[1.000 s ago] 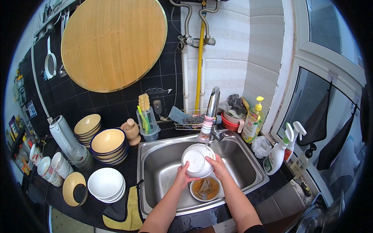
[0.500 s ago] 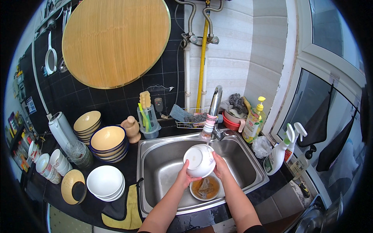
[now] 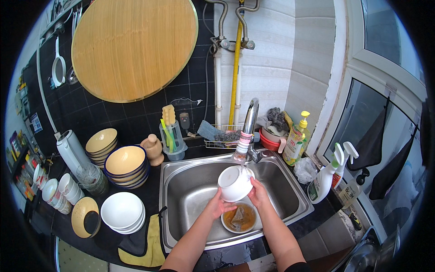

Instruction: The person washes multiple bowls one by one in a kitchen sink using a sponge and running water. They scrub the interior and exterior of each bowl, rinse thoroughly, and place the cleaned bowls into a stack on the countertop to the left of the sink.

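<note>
A white bowl (image 3: 235, 183) is tilted under the faucet (image 3: 250, 122), its underside mostly facing me. Water from the spout runs onto its upper side. My left hand (image 3: 220, 205) supports the bowl's lower left edge with the thumb up on its wall and the fingers below. On the right side, my right hand (image 3: 258, 192) grips the rim; some of its fingers are hidden behind the bowl. Beneath them, a second bowl (image 3: 231, 230) with brownish liquid and a greyish crumpled piece (image 3: 237, 218) in it rests in the steel sink (image 3: 186, 190).
Left of the sink are stacked white bowls (image 3: 121, 211), blue-rimmed bowls (image 3: 126, 161), a yellow-black cloth (image 3: 156, 240) and cups (image 3: 68, 186). A wire rack (image 3: 222, 143) stands behind the faucet. Spray bottles (image 3: 324, 181) and a yellow-pump bottle (image 3: 297, 140) line the right side.
The white bowl has shifted slightly right and up and has turned in my hands. My left fingers have loosened and slid lower along it.
</note>
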A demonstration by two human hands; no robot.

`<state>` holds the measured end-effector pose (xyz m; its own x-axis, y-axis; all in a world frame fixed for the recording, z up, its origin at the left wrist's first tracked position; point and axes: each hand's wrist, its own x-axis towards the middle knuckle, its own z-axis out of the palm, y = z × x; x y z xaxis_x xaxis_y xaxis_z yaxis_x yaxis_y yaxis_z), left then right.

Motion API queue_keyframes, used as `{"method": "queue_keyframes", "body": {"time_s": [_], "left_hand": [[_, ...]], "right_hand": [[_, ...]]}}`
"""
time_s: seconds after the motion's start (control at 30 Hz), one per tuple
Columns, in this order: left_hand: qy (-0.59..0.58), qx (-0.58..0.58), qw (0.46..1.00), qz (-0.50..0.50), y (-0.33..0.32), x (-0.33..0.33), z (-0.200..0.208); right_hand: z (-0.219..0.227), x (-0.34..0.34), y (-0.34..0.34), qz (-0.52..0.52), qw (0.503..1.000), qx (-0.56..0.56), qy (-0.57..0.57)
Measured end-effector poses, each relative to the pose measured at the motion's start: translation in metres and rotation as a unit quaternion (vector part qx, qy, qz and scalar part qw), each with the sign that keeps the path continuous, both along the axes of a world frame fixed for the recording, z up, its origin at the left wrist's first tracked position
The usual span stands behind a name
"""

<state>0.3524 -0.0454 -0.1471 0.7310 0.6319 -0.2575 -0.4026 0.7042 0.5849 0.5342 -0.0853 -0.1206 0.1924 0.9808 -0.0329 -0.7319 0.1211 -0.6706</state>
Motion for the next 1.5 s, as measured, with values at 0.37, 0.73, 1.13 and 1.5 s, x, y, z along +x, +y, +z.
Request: {"method": "queue_keyframes", "body": {"time_s": [0.37,0.73,1.13,1.5], "left_hand": [[0.309,0.184,0.906,0.223,-0.008,0.004,0.016],[0.226,0.106,0.927,0.281,-0.007,-0.002,0.007],[0.212,0.215,0.898,0.32,0.0,0.008,-0.018],[0.119,0.052,0.95,0.285,0.0,-0.009,-0.012]], "right_hand": [[-0.003,-0.022,-0.005,0.005,0.919,-0.023,-0.394],[0.004,-0.052,-0.017,0.172,0.52,-0.021,-0.836],[-0.018,-0.04,-0.006,0.283,0.567,0.022,-0.773],[0.012,-0.032,-0.016,-0.147,0.75,-0.108,-0.636]]}}
